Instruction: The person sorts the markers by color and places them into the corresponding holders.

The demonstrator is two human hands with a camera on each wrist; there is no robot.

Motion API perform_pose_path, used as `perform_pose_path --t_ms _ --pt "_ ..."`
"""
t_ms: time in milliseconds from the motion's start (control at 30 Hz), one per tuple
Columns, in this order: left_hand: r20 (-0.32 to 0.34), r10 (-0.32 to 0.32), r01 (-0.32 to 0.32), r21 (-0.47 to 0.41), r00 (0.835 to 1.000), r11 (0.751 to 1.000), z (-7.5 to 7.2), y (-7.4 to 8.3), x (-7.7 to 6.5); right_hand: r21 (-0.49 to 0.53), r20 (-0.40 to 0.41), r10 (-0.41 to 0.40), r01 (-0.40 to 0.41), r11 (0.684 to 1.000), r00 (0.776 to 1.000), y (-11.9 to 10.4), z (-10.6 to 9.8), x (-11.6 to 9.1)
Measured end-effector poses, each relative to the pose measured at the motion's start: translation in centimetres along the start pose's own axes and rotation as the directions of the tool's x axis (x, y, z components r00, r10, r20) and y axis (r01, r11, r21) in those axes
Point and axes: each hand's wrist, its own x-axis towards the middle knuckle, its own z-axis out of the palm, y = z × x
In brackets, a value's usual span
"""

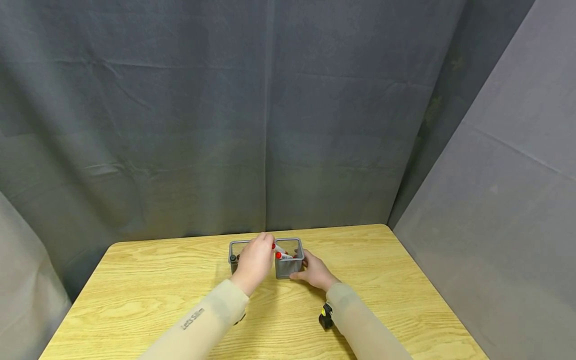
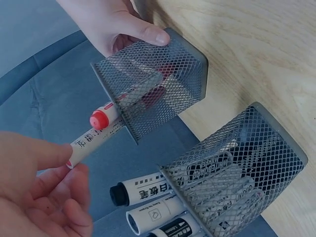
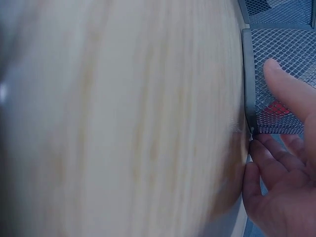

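Observation:
My left hand (image 1: 257,262) pinches the end of a white marker (image 2: 91,143) between thumb and fingers, in the left wrist view. That marker's other end reaches into a grey wire-mesh pen holder (image 2: 201,79). Beside it a second white marker with a red cap (image 2: 99,120) leans out over the rim. My right hand (image 1: 316,272) grips this pen holder from its right side, thumb on the front wall and fingers behind. In the right wrist view the thumb (image 3: 286,89) lies on the mesh, with red showing through it.
Left of it stands a second mesh pen holder (image 2: 291,150) with several white markers, one with a black cap (image 2: 119,194). Both stand on a wooden table (image 1: 180,275) near its back edge, before a grey curtain (image 1: 202,125). A black item (image 1: 326,317) is at the right cuff.

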Motion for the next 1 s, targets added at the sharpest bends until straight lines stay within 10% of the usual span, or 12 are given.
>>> perform_pose_path --t_ms 1000 --pt "0.071 -0.046 0.041 0.067 0.996 0.997 2.3 0.4 0.8 0.027 0.001 0.007 -0.007 1.000 1.000 0.1 0.0 0.0"
